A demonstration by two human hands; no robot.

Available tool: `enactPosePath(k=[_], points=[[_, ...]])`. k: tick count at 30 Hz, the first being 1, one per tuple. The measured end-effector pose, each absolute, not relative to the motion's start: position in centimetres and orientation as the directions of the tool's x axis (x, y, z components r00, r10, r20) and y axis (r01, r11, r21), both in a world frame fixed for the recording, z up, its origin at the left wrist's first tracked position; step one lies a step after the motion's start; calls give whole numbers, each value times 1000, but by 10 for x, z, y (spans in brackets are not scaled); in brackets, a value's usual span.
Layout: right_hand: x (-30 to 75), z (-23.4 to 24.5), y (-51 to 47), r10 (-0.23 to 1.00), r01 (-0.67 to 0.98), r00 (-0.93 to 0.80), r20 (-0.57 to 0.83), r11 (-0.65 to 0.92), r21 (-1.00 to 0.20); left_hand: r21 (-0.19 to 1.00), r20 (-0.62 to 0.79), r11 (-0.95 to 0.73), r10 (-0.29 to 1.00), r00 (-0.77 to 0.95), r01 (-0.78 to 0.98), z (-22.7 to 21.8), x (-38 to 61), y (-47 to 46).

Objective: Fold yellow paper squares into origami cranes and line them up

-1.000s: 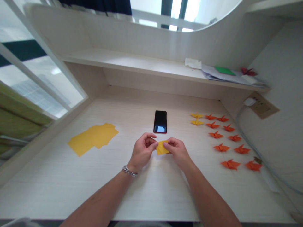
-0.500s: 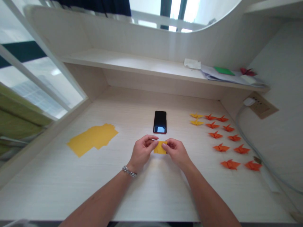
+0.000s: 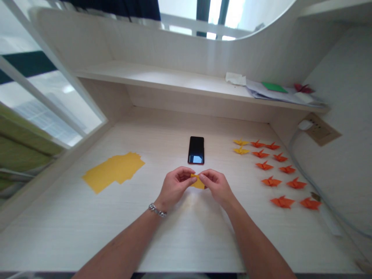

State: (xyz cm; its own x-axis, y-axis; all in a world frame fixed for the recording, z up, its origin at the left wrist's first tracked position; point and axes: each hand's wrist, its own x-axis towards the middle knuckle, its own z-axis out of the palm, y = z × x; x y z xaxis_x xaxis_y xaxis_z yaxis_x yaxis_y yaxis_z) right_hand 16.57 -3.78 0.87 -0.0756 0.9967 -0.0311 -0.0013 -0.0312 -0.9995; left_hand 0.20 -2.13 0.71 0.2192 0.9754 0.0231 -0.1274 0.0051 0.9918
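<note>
Yellow folded paper (image 3: 198,182) sits clamped between left hand (image 3: 175,187) and right hand (image 3: 218,187) over the pale wooden bench (image 3: 186,236), seemingly for steadiness.

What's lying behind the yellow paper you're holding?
A black phone lies flat on the desk just behind the yellow paper, apart from it. The left hand and right hand pinch the paper, covering the desk beneath.
</note>
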Motion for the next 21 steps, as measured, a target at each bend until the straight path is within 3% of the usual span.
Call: enactPosePath(k=[11, 21], points=[[176, 16, -42, 930, -194, -236, -280, -328, -925, 995, 68, -45, 955, 290, -86, 7, -3, -21], [177, 15, -44, 851, -352, -425, -309, -469, -810, 985, 89, -43, 954, 286, -165, 2, -5, -22]])
